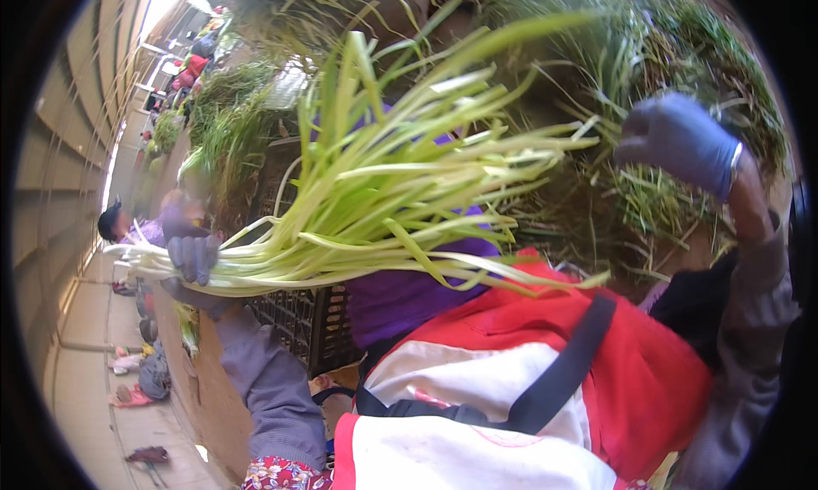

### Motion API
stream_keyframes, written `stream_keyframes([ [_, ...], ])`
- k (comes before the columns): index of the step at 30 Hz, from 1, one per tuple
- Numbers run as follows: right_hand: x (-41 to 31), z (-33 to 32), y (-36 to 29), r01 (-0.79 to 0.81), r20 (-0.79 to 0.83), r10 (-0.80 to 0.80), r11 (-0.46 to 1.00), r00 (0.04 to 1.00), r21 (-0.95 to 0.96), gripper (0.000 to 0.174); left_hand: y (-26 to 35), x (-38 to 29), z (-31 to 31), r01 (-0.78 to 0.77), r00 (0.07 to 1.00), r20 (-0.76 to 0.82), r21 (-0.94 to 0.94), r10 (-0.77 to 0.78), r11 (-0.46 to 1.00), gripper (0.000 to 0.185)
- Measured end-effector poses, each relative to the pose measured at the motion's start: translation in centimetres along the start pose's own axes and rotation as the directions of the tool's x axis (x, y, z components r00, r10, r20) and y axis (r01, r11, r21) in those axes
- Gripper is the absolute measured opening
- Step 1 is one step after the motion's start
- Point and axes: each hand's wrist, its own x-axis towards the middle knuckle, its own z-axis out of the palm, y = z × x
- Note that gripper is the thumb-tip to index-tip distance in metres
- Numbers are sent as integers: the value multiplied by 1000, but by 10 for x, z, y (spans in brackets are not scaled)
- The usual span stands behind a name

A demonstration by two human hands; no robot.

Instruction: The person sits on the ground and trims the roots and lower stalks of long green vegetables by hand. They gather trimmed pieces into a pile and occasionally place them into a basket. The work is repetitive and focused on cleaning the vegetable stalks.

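In a grey glove, my left hand (192, 260) grips a bunch of long allium stalks (281, 266) near their white root ends. The pale green leaves fan out up and to the right, above my lap. My right hand (680, 145), in a blue-grey glove, is raised on the right, apart from the bunch. Its fingers look curled but are blurred, and whether they hold anything is hidden. Behind that hand lies a heap of loose green leaves (658, 62). Below the bunch stands a black plastic crate (313, 324), partly covered by my left arm.
My red and white apron (486, 375) and purple cloth (415, 304) cover my lap. More leaf heaps (233, 106) lie ahead. Further off sits a person in a dark cap (112, 221). A small bunch of stalks (188, 327) lies by my left arm. Clothes and bags (153, 375) lie along the left.
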Motion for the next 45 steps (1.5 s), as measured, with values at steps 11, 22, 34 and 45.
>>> stream_keyframes([
  [11,27,-43,-20,179,-591,138,877,795,446,27,-14,37,17,46,973,225,12,-47,999,23],
  [22,60,-59,-55,337,-746,-150,935,649,106,24,-34,82,51,125,876,470,7,-113,992,18],
  [34,86,13,-30,30,-431,-254,887,866,-461,9,-60,116,86,132,788,589,120,-177,984,23],
  [45,68,-46,65,-443,-290,418,896,861,-22,25,-64,236,138,62,932,333,247,-145,967,20],
])
